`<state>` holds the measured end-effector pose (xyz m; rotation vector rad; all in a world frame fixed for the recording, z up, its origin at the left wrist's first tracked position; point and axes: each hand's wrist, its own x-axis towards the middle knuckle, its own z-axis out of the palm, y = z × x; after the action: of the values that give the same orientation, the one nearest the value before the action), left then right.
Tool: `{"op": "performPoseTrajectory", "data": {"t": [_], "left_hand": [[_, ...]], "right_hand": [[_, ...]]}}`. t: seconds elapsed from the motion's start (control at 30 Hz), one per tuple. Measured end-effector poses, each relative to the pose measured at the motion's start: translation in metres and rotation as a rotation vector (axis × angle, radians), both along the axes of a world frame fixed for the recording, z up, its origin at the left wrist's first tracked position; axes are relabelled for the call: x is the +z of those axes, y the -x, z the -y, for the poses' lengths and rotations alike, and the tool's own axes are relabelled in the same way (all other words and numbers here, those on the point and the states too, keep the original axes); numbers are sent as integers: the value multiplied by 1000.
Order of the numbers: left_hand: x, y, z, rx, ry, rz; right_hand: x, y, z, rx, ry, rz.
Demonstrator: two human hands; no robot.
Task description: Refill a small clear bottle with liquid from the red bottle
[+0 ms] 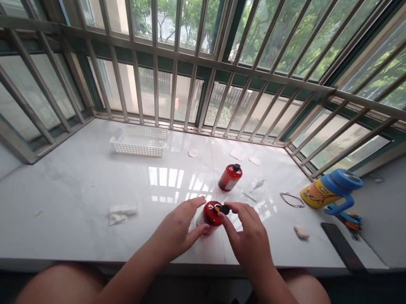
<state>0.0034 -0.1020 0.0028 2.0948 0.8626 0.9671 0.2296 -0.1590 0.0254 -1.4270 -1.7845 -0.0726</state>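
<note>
Partly, the hands (176, 228) (248, 238) hide a red bottle (211, 213).

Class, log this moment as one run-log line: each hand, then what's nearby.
left hand grips red bottle | right hand on its black cap | nearby: second red bottle, white plastic basket

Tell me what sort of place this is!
It looks like a room in someone's home, probably at a wide window ledge. There are metal bars across the window with trees outside, a white marble-looking ledge, and a yellow cartoon cup with a blue lid.
</note>
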Motion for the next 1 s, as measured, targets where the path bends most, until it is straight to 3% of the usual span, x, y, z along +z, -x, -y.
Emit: {"op": "performPoseTrajectory", "data": {"t": [0.17,0.33,0.53,0.8,0.87,1.0], "left_hand": [[-19,-17,-5,-21,-19,-5],[-21,-39,-5,-10,40,38],[-22,-41,-7,-9,101,36],[-17,-39,-5,-13,177,51],[-17,-39,-5,-16,182,46],[-17,-38,-6,-10,186,42]], "right_hand": [[-10,-1,-12,65,153,-78],[-11,2,-14,70,181,-72],[-1,-3,-18,143,241,-20],[-9,4,-5,-69,220,0],[-11,7,0,-80,191,-66],[-12,12,6,77,255,-295]]}}
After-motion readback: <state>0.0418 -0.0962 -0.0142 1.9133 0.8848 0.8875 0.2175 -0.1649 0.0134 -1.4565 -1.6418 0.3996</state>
